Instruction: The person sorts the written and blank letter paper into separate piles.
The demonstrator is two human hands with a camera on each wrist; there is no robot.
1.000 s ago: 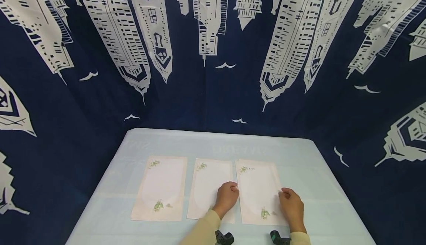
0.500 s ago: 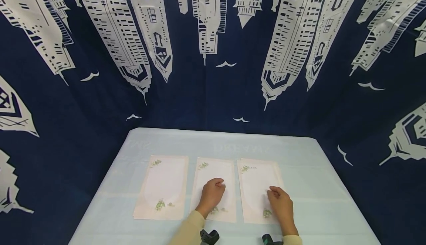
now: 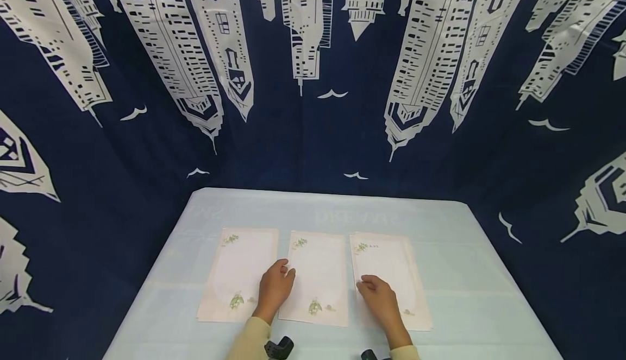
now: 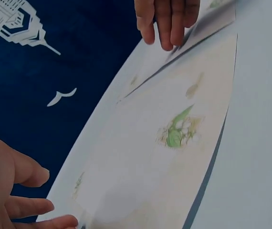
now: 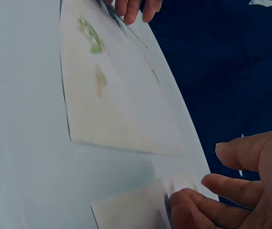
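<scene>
Three pale pink stationery sheets with green plant prints lie in a row: a left sheet [image 3: 239,273], a middle sheet [image 3: 320,273] and a right sheet [image 3: 391,262]. At the middle sheet's left edge is my left hand [image 3: 275,289], fingers loosely bent and spread in the left wrist view. My right hand [image 3: 380,299] reaches over the right sheet, fingertips by its left edge. Its fingers [image 5: 231,191] look relaxed in the right wrist view, the lower ones touching the paper. Part of the right sheet's lower print is hidden under this hand.
The sheets lie on a table [image 3: 455,273] with a pale cover. Navy cloth [image 3: 293,143] with white building prints hangs behind and beside it. Black devices [image 3: 279,347] sit at both wrists.
Both hands have moved left: the left from the gap beside the right sheet, across the middle sheet, to its left edge; the right from the right sheet's right edge to its left.
</scene>
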